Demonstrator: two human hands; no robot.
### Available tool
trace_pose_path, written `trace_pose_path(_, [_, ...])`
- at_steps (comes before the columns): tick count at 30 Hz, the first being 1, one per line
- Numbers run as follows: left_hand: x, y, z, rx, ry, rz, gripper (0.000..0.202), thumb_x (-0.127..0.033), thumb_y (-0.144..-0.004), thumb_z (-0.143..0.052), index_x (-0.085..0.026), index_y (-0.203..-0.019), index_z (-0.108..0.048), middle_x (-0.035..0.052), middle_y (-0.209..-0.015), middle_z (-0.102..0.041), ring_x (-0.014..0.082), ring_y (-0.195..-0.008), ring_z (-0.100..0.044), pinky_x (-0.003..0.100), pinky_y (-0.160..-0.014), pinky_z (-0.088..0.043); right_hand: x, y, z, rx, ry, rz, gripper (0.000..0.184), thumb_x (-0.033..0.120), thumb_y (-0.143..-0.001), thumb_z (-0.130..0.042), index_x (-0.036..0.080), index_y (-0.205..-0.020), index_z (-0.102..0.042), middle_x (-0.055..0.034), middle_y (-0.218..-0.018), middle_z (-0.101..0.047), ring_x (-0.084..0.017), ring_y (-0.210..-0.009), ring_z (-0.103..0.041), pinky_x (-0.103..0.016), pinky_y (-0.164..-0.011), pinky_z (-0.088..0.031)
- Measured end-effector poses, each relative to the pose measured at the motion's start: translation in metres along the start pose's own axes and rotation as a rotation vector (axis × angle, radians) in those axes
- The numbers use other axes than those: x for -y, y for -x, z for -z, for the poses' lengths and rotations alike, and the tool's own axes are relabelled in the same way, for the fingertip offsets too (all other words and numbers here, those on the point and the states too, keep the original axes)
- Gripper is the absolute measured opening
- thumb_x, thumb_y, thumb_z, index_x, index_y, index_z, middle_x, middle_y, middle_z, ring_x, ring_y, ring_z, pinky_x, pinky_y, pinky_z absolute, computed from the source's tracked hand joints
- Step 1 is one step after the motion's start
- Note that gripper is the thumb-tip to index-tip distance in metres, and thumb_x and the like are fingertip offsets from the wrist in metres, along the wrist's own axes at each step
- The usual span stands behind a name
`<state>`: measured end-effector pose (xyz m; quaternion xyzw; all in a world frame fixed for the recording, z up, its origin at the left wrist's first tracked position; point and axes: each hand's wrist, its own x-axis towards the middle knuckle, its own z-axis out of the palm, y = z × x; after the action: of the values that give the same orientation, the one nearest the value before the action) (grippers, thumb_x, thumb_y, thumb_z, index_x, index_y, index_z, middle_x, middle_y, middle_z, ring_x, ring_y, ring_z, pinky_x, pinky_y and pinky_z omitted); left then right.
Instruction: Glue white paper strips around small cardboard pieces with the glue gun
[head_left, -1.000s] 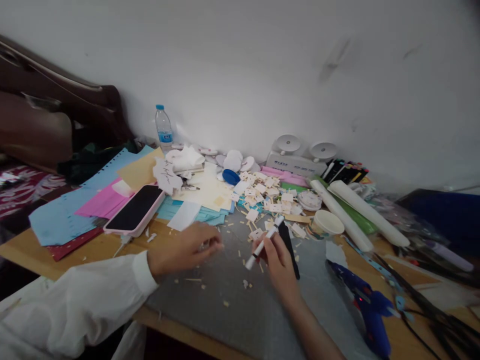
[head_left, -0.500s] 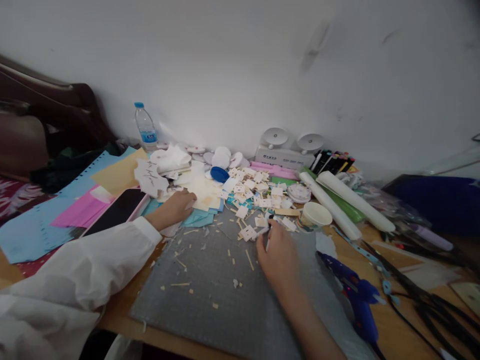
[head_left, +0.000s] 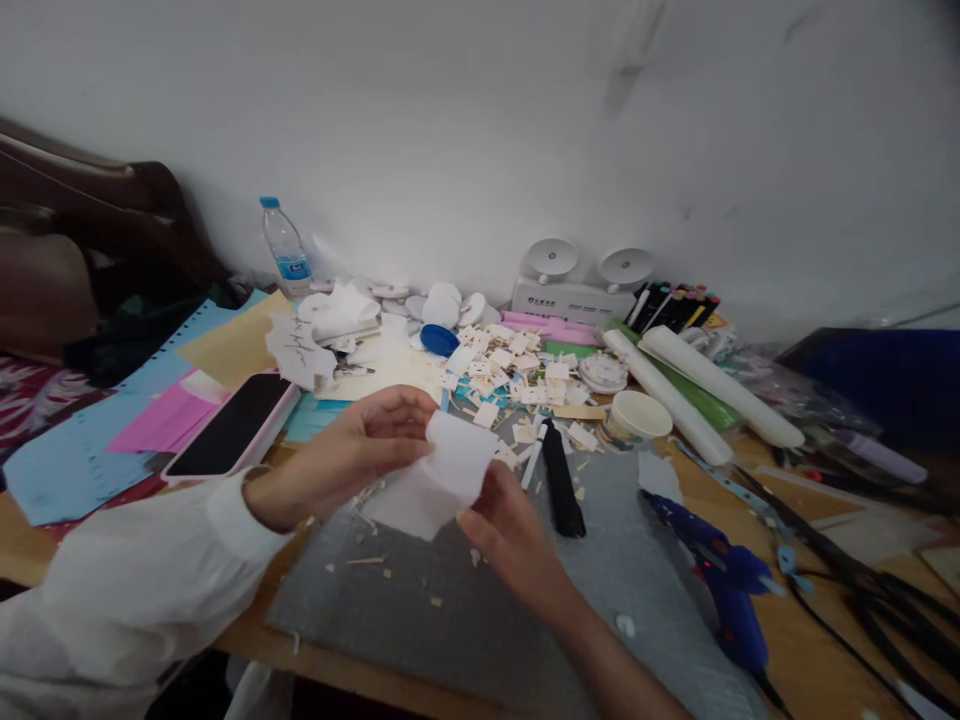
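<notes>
A piece of white paper (head_left: 454, 460), bent so that one part hangs lower, is held over the grey cutting mat (head_left: 360, 610). My left hand (head_left: 375, 440) pinches its left edge between thumb and fingers. On its right side, my right hand (head_left: 514, 530) grips the paper's edge. Just beyond my right hand lie a black pen-shaped item (head_left: 561, 480) and a slim white pen (head_left: 533, 458). Behind the paper is a heap of small cream cut-out pieces (head_left: 517, 370), with scraps scattered over the mat.
A phone (head_left: 232, 425) and coloured paper sheets (head_left: 161, 415) lie at left. A water bottle (head_left: 285, 245) stands by the wall. To the right are a paper cup (head_left: 636, 418), white rolls (head_left: 720, 390), a blue glue gun (head_left: 720, 570) and black scissors (head_left: 862, 600).
My left hand has come from the paper pile toward the middle, and both hands now hold the white paper. The black item and white pen now lie on the mat, away from my right hand.
</notes>
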<state>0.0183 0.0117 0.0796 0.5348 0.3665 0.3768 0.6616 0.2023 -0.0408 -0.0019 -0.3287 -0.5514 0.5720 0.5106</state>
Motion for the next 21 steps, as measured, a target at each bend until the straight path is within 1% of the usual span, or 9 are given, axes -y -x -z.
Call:
trace_pose_path(4, [0.008,0.001,-0.008,0.038,0.076,0.027,0.028,-0.01,-0.07,-0.072,-0.019,-0.092,-0.057,-0.0012,-0.08,-0.059,0.0096,-0.073,-0.058,0.018,-0.064,-0.047,0.002,0.001,-0.003,-0.046,-0.219,-0.113,0.027,0.03,-0.083,-0.061,0.027,-0.11,-0.06,-0.002,-0.102,-0.066,-0.016,-0.089,-0.06,-0.029,-0.079,-0.047])
trace_pose_path(6, [0.011,-0.007,0.002,0.023,0.013,-0.01,0.025,-0.014,-0.072,-0.071,-0.019,-0.092,-0.058,-0.0007,-0.082,-0.058,0.0114,-0.077,-0.06,0.023,-0.072,-0.05,0.004,0.002,0.003,-0.127,-0.312,-0.117,0.022,0.027,-0.08,-0.06,0.025,-0.102,-0.064,-0.0004,-0.09,-0.067,-0.015,-0.079,-0.059,-0.027,-0.072,-0.046])
trace_pose_path(8, [0.013,-0.02,0.02,-0.03,-0.157,-0.092,0.023,-0.021,-0.076,-0.068,-0.019,-0.096,-0.057,0.0009,-0.087,-0.059,0.0144,-0.082,-0.061,0.03,-0.081,-0.051,0.006,0.002,0.009,-0.098,-0.396,-0.147,0.022,0.024,-0.075,-0.059,0.022,-0.096,-0.065,0.0008,-0.082,-0.065,-0.014,-0.07,-0.056,-0.024,-0.064,-0.044])
trace_pose_path(10, [0.015,-0.036,0.04,-0.133,-0.511,-0.173,0.025,-0.031,-0.078,-0.065,-0.018,-0.098,-0.058,0.0042,-0.09,-0.061,0.0181,-0.085,-0.062,0.033,-0.08,-0.052,0.009,0.004,0.013,0.123,-0.376,-0.252,0.022,0.023,-0.071,-0.058,0.02,-0.091,-0.066,0.0018,-0.077,-0.063,-0.013,-0.067,-0.053,-0.022,-0.061,-0.041])
trace_pose_path(12, [0.019,-0.052,0.059,-0.206,-0.96,-0.248,0.028,-0.041,-0.082,-0.055,-0.017,-0.098,-0.058,0.0077,-0.097,-0.062,0.0207,-0.087,-0.062,0.034,-0.078,-0.053,0.01,0.005,0.012,0.445,-0.198,-0.381,0.018,0.021,-0.069,-0.059,0.02,-0.086,-0.066,0.0033,-0.075,-0.061,-0.011,-0.065,-0.052,-0.021,-0.06,-0.04])
trace_pose_path(14, [0.025,-0.066,0.073,-0.206,-1.105,-0.257,0.036,-0.044,-0.078,-0.058,-0.017,-0.102,-0.059,0.0111,-0.108,-0.061,0.0247,-0.094,-0.06,0.04,-0.084,-0.05,0.008,0.006,0.009,0.626,0.095,-0.443,0.012,0.019,-0.068,-0.059,0.019,-0.079,-0.064,0.0045,-0.071,-0.058,-0.01,-0.062,-0.05,-0.019,-0.056,-0.038])
trace_pose_path(16, [0.032,-0.076,0.082,-0.191,-1.19,-0.248,0.041,-0.045,-0.077,-0.058,-0.017,-0.106,-0.058,0.0129,-0.113,-0.06,0.0282,-0.101,-0.057,0.043,-0.089,-0.047,0.004,0.005,0.006,0.526,0.389,-0.399,0.007,0.016,-0.069,-0.056,0.019,-0.074,-0.06,0.0045,-0.067,-0.056,-0.01,-0.058,-0.047,-0.018,-0.05,-0.035])
trace_pose_path(18, [0.039,-0.083,0.088,-0.166,-1.233,-0.234,0.043,-0.045,-0.076,-0.059,-0.016,-0.109,-0.058,0.0136,-0.115,-0.06,0.0302,-0.105,-0.055,0.045,-0.092,-0.044,-0.003,0.001,0.007,0.255,0.612,-0.29,0.006,0.015,-0.072,-0.052,0.018,-0.07,-0.056,0.0033,-0.063,-0.055,-0.011,-0.056,-0.047,-0.02,-0.05,-0.036])
trace_pose_path(21, [0.046,-0.091,0.093,-0.12,-1.26,-0.223,0.042,-0.043,-0.075,-0.061,-0.017,-0.108,-0.058,0.0123,-0.114,-0.061,0.0308,-0.107,-0.053,0.046,-0.096,-0.039,-0.01,-0.006,0.014,-0.111,0.786,-0.041,0.009,0.015,-0.076,-0.048,0.019,-0.079,-0.055,-0.0024,-0.075,-0.059,-0.017,-0.071,-0.056,-0.028,-0.065,-0.046])
